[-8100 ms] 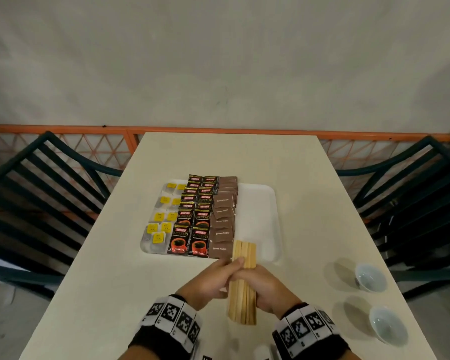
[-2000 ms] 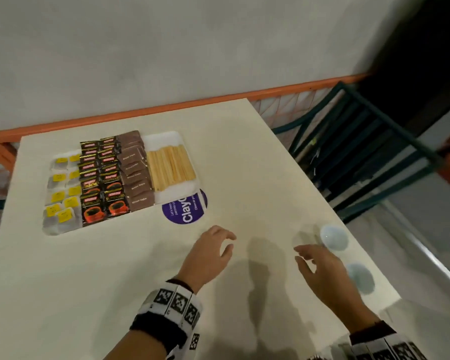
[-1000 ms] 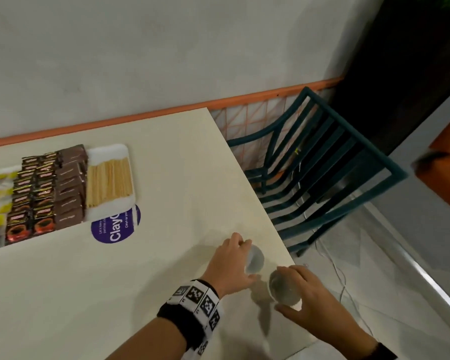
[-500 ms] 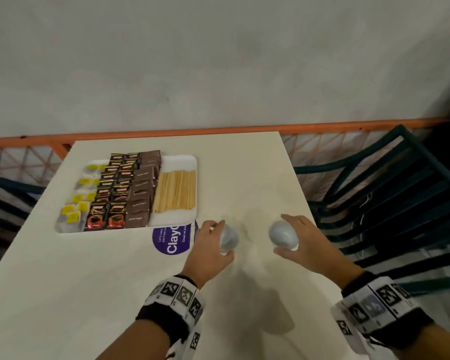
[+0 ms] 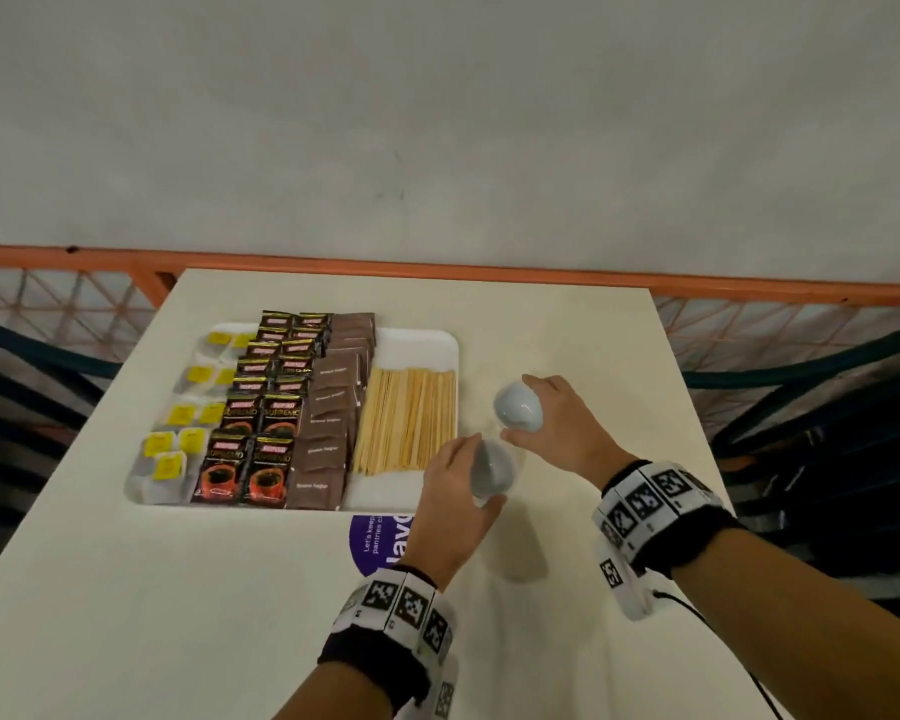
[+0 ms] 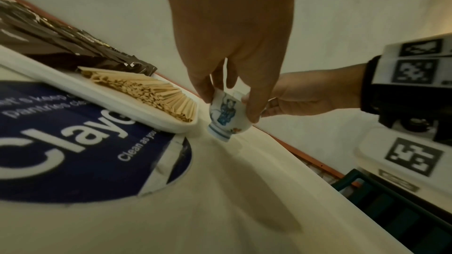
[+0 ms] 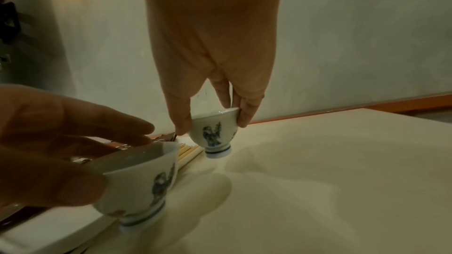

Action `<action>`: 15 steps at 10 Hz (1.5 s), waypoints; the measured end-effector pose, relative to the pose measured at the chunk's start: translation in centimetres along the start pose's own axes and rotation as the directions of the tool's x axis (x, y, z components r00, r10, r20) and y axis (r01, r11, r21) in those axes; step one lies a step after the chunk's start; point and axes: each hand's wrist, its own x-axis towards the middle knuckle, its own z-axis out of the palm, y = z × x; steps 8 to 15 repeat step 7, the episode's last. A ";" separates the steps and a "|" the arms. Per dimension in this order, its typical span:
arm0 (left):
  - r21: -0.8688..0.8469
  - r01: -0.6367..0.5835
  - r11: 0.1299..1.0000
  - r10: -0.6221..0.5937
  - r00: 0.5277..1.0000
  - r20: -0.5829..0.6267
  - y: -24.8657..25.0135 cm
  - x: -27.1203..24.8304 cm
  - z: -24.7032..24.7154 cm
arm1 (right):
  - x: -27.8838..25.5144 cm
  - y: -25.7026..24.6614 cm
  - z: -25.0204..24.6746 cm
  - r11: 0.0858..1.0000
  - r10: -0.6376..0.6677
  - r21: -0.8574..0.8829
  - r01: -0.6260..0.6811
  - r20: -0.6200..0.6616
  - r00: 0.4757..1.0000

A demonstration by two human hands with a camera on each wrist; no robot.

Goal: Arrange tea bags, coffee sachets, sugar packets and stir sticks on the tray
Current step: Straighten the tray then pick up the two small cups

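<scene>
A white tray [image 5: 418, 346] holds yellow-tagged tea bags [image 5: 178, 444], black coffee sachets [image 5: 261, 423], brown sugar packets [image 5: 333, 407] and a row of wooden stir sticks [image 5: 406, 418]. My left hand [image 5: 476, 472] grips a small white painted cup [image 5: 494, 467] by its rim at the tray's near right corner. In the left wrist view this cup [image 6: 225, 115] is tilted, its foot close to the table. My right hand [image 5: 519, 407] holds a second cup [image 5: 520, 415] just right of the sticks. The right wrist view shows it [image 7: 215, 132] tilted and low over the table.
A round purple sticker [image 5: 380, 543] lies on the cream table [image 5: 178, 589], partly under the tray's near edge. Dark green chairs [image 5: 827, 407] flank the table. An orange railing [image 5: 489, 278] and a grey wall are behind it.
Each hand took a cup from near the table's right edge and carried it left. Both cups are now beside the tray's right side, lower than half a second ago.
</scene>
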 end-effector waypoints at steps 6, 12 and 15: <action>-0.253 0.017 0.967 -0.030 0.998 -0.049 -0.8 2.1 1.0 | 5.5 -1.6 1.3 1.000 0.017 0.019 -0.019 0.067 0.998; -0.239 0.007 0.971 -0.023 0.998 -0.065 -0.8 2.2 1.3 | 5.3 -1.6 1.1 0.998 0.016 0.055 -0.018 0.039 0.999; -0.239 0.007 0.971 -0.023 0.998 -0.065 -0.8 2.2 1.3 | 5.3 -1.6 1.1 0.998 0.016 0.055 -0.018 0.039 0.999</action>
